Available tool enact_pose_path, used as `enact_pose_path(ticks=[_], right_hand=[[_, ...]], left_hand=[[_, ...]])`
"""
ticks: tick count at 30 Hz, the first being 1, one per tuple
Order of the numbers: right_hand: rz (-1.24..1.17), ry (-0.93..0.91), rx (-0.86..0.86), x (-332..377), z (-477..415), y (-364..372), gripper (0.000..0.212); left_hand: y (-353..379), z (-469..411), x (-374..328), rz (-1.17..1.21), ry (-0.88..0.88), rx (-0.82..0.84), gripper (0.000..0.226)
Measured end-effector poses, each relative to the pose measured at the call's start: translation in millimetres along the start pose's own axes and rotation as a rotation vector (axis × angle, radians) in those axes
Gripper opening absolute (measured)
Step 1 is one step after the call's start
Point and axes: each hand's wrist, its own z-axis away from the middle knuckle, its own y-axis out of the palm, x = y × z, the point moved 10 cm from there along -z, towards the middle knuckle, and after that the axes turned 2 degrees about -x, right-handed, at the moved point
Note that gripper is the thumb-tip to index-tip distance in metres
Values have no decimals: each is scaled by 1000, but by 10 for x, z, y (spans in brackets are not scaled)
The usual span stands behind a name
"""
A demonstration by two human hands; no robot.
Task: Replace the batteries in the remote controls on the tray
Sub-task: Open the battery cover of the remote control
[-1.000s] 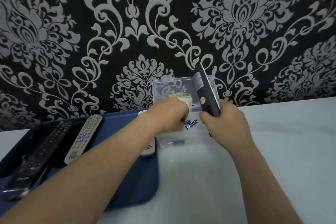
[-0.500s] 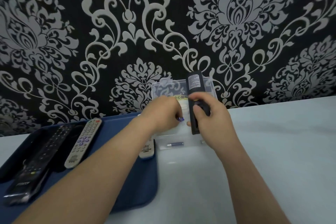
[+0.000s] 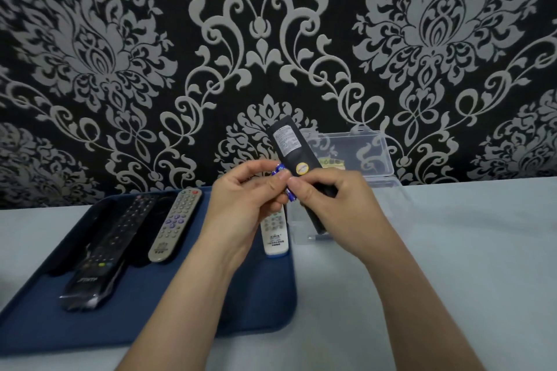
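Pinching the blue batteries (image 3: 279, 171), the left hand (image 3: 244, 202) meets the right hand (image 3: 340, 208), whose fingers (image 3: 304, 190) clamp the black remote (image 3: 287, 144), back-up, above the desk (image 3: 452, 250), right of the tray (image 3: 187, 322). Compartment seemingly open: check polarity, seat spring end first.

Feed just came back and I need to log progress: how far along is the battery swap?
Done: nothing I can confirm; the remotes on the tray show only their button sides. In hand: the right hand grips a black remote, back facing the camera, while the left hand pinches blue batteries at it. Left, likely: seat them, close it, then the grey remote, white remote and dark remotes.
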Motion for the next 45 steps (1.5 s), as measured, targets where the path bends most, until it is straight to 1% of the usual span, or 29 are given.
enact_pose_path(ticks=[1, 3, 4, 5, 6, 7, 8, 10, 12, 13, 14, 15, 17, 19, 20, 22, 23, 24, 25, 27, 31, 34, 39, 42, 43, 45], right_hand=[[-46, 19, 33, 110, -23, 268, 25], [-220, 153, -31, 42, -7, 247, 34], [-337, 219, -46, 5, -6, 265, 36], [-459, 278, -47, -13, 7, 300, 37], [-568, 315, -42, -35, 17, 335, 37], [-645, 335, -29, -29, 29, 392, 37], [-693, 343, -7, -2, 44, 451, 37], [-728, 359, 67, 79, 71, 632, 37], [-724, 363, 165, 148, 104, 788, 35], [-721, 366, 201, 172, 120, 835, 34], [-724, 373, 230, 187, 141, 889, 33], [-726, 376, 255, 202, 158, 922, 33], [-722, 388, 311, 249, 185, 1019, 32], [-616, 370, 314, 228, 170, 1037, 29], [-469, 310, 260, 216, 128, 983, 27], [-84, 125, 72, 275, 14, 724, 17], [26, 54, -11, 337, -9, 593, 11], [65, 17, -45, 399, -14, 536, 6], [88, -5, -41, 449, -7, 531, 5], [181, -40, 11, 532, 24, 614, 3], [418, -170, 99, 750, 115, 877, 7], [571, -174, 134, 793, 159, 977, 11], [718, -186, 94, 892, 214, 1017, 17], [788, -186, 100, 910, 221, 1047, 18], [789, -182, 103, 914, 223, 1044, 18], [774, -182, 98, 920, 225, 1027, 16]], left_hand=[[-298, 38, -114, 13, 35, -49, 22], [-362, 45, -98, 59, 21, -78, 17], [-376, 64, -70, 119, -20, -91, 14], [-399, 78, -19, 187, -66, -116, 16], [-414, 99, 48, 230, -127, -146, 22], [-458, 122, 108, 237, -181, -175, 26], [-481, 136, 159, 195, -232, -182, 25], [-490, 172, 168, 53, -277, -122, 22], [-463, 206, 82, -83, -238, -43, 37], [-457, 221, 29, -132, -215, -24, 45], [-493, 228, 4, -152, -206, -23, 48], [-541, 222, -3, -160, -196, -35, 44], [-677, 213, -27, -136, -151, -104, 29], [-809, 220, -36, -103, -99, -191, 25], [-886, 237, -53, -78, -79, -235, 24], [-1046, 247, -99, -56, -47, -328, 23], [-1117, 250, -126, -64, -35, -368, 24], [-1170, 249, -162, -68, -22, -386, 23], [-1202, 239, -196, -69, -4, -380, 21], [-1212, 233, -251, -101, 31, -359, 24], [-1187, 257, -337, -117, 107, -331, 23], [-1166, 284, -415, -102, 165, -329, 29], [-1167, 280, -349, -65, 114, -325, 32], [-1131, 223, -238, -16, 38, -240, 33], [-1099, 210, -220, 11, 22, -197, 28], [-1035, 202, -211, 23, 17, -113, 10]])
